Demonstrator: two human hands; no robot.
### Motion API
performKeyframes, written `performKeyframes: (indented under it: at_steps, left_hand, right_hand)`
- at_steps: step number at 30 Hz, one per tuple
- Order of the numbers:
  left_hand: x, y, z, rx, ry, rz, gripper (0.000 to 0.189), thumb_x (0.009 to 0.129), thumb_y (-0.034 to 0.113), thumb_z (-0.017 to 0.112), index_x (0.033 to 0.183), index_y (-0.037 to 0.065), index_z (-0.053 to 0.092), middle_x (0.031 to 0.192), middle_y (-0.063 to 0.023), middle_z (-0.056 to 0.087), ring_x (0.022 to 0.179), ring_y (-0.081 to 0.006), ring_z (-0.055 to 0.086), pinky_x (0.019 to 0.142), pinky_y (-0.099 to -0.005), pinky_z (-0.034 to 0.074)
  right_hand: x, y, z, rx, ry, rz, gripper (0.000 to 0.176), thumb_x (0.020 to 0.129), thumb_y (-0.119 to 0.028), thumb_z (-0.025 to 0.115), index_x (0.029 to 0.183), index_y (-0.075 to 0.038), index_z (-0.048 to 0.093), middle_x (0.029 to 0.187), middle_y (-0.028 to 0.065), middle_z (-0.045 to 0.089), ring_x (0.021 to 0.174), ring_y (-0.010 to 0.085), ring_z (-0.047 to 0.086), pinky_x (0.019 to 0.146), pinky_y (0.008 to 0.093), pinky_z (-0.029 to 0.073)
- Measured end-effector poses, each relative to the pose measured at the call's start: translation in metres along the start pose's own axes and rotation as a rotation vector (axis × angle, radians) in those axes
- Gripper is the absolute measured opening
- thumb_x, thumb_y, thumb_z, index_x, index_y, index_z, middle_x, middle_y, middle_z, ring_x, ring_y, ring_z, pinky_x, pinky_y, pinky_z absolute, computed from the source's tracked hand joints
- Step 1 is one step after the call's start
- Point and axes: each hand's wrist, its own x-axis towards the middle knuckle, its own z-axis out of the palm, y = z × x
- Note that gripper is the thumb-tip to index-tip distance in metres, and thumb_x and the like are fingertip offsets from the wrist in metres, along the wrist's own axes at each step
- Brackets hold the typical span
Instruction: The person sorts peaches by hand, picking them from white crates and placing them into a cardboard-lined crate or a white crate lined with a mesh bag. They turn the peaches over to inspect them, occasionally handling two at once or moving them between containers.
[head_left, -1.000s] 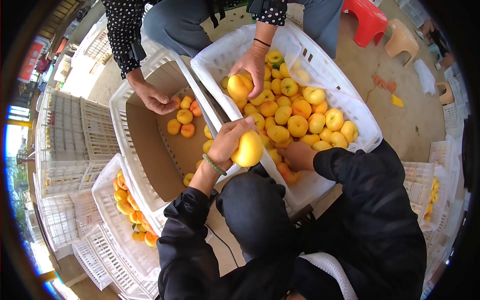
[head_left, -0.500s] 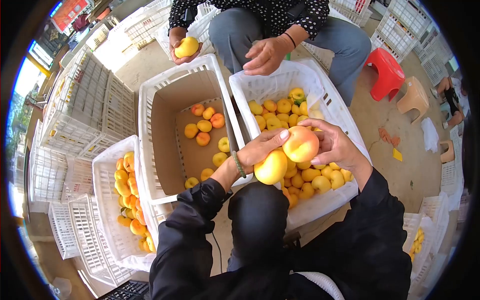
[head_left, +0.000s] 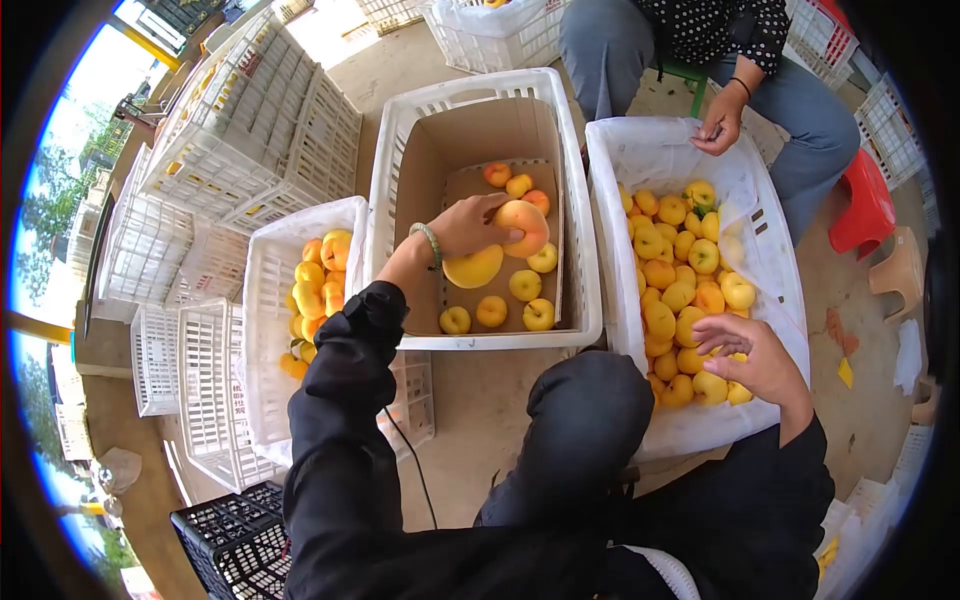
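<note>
My left hand [head_left: 468, 228] reaches into the cardboard-lined white crate [head_left: 485, 342] in the middle, fingers closed around two peaches. One is a large orange-pink peach [head_left: 527, 230]; below it is a yellow peach [head_left: 473, 268], partly under the palm. Several smaller peaches [head_left: 524, 285] lie loose on the crate's cardboard floor. Over the near part of the right-hand crate [head_left: 789, 235], my right hand [head_left: 757, 362] is empty, with its fingers curved and apart. That crate has a white liner and holds many yellow peaches [head_left: 679, 296].
Across from me sits a person whose hand [head_left: 720, 118] hangs by the right crate's far edge. A lined crate [head_left: 262, 400] of orange-yellow peaches stands at left, near stacked white crates [head_left: 240, 120]. A black crate [head_left: 235, 530] and red stool [head_left: 858, 205] are also around.
My left hand has carried both peaches leftward from above the right crate into the middle one. My right hand has come off the orange-pink peach and moved right. The view has shifted.
</note>
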Motion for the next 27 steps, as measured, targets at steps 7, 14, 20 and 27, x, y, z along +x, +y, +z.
performKeyframes:
  at_steps: [7,14,20,27]
  left_hand:
    - [0.072,-0.143,0.046,0.531,-0.341,-0.404,0.056,0.075,0.04,0.069,0.12,0.008,0.055,0.108,-0.0128,0.064,0.094,-0.0257,0.062,0.081,-0.0373,0.047]
    - [0.094,-0.204,0.089,0.693,-0.525,-0.504,0.06,0.077,0.031,0.066,0.131,0.012,0.047,0.126,-0.0149,0.054,0.115,-0.0309,0.052,0.096,-0.0395,0.043]
    - [0.089,-0.124,0.047,0.537,-0.261,-0.325,0.04,0.082,0.034,0.059,0.109,0.004,0.062,0.101,-0.0153,0.065,0.095,-0.0304,0.061,0.084,-0.0376,0.047]
    - [0.042,0.04,0.035,-0.256,-0.114,0.185,0.032,0.089,0.03,0.058,0.097,0.0,0.061,0.071,-0.008,0.06,0.066,-0.0103,0.054,0.065,-0.0272,0.045]
  right_hand:
    - [-0.038,0.038,-0.019,-0.274,-0.127,0.065,0.044,0.076,-0.018,0.069,0.113,-0.001,0.055,0.103,0.0139,0.062,0.092,0.0257,0.061,0.081,0.0349,0.047]
    - [-0.019,0.058,-0.058,-0.453,-0.046,0.364,0.039,0.077,-0.024,0.068,0.11,-0.005,0.057,0.098,0.0152,0.062,0.093,0.0304,0.058,0.079,0.0397,0.045]
    - [0.097,0.117,-0.01,-0.711,0.03,0.05,0.054,0.074,-0.035,0.07,0.116,-0.005,0.052,0.093,0.0164,0.062,0.089,0.0339,0.059,0.076,0.0409,0.047]
    - [0.13,0.128,0.024,-0.864,-0.089,0.224,0.056,0.066,-0.028,0.072,0.114,-0.005,0.054,0.096,0.0219,0.06,0.094,0.0345,0.059,0.078,0.0417,0.047]
